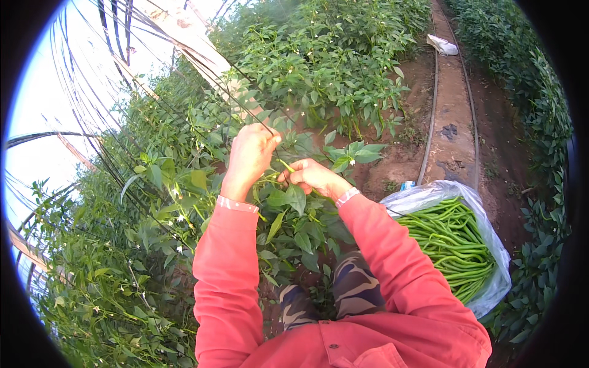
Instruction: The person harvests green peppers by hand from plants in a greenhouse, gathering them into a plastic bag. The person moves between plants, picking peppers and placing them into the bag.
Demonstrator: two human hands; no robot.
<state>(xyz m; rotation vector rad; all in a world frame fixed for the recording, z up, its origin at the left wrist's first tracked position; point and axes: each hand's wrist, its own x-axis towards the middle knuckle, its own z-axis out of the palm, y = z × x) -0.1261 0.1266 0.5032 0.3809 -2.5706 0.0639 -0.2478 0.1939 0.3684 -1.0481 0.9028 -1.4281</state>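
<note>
In front of me stands a green pepper plant (294, 198) with broad leaves and white flowers. My left hand (250, 154) is raised above it, its fingers closed on a thin dark cord (239, 106) that slants in from the upper left. Just to the right and slightly lower, my right hand (317, 177) pinches a pale green stem (286, 165) of the plant between thumb and fingers. The curled right fingers hide part of that stem. Between the two hands, the lower stretch of cord is hard to follow.
By my right arm a clear plastic bag (499, 276) stands open, full of long green chili peppers (453, 244). Pipes (473, 119) run along the soil path, with a white sack (442, 46) farther up. Several dark cords (117, 170) cross the plants at left.
</note>
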